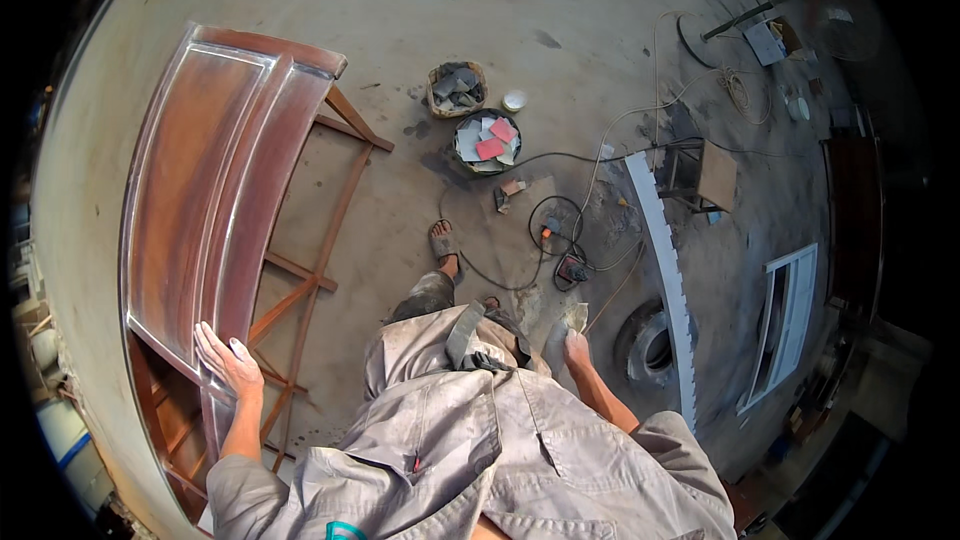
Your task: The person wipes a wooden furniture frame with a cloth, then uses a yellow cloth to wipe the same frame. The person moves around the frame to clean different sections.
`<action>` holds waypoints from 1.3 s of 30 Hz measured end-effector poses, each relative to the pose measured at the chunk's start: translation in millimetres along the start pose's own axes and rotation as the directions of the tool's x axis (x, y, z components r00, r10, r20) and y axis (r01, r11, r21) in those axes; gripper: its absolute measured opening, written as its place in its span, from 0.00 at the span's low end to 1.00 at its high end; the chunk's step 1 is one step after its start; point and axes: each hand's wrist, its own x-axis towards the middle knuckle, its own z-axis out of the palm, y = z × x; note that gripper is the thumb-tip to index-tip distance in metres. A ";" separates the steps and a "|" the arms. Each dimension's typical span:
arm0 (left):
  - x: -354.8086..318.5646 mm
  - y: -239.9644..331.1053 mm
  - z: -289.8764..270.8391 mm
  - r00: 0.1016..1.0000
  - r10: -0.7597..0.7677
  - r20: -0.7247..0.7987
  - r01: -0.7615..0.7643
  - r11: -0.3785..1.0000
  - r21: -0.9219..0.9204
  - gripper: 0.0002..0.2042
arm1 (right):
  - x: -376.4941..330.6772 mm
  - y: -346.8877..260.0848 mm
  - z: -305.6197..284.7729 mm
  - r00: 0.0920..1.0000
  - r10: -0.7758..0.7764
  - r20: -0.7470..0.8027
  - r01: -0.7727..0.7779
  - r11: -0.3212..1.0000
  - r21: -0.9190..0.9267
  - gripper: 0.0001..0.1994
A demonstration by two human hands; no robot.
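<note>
A reddish-brown wooden panel (200,200) with raised mouldings and whitish dust along its grooves lies on a wooden trestle frame (335,210) to my left. My left hand (230,362) rests flat on the panel's near part, fingers stretched out and nothing held. Down at my right side, my right hand (577,348) grips a pale, worn piece of sandpaper (575,317), apart from the panel. Part of that hand's fingers is hidden by its own back.
Ahead stand a basket of dark scraps (457,90), a tub of grey and red sheets (487,142) and a small white pot (514,100). A power tool (570,270) and cords lie on the floor. Rightward are a scalloped white board (665,260), a tyre (650,345) and a stool (705,175).
</note>
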 end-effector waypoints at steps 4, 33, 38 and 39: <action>16.9 7.4 -4.8 1.000 -0.014 0.013 0.013 1.000 0.027 0.30 | 32.9 -40.3 -8.2 0.996 -0.079 0.031 0.082 0.993 -0.086 0.17; 77.6 36.0 62.5 0.743 -0.568 -0.354 0.574 0.813 -0.099 0.20 | 226.7 4.5 -184.2 0.775 -0.478 0.413 0.631 0.605 -0.485 0.03; 51.0 47.1 44.5 0.700 -0.603 -0.382 0.629 0.774 -0.070 0.19 | 251.1 3.0 -221.6 0.775 -0.530 0.345 0.632 0.629 -0.452 0.04; 36.0 35.0 36.6 0.682 -0.616 -0.394 0.651 0.757 -0.057 0.18 | 259.0 -4.7 -219.6 0.773 -0.523 0.358 0.634 0.638 -0.437 0.05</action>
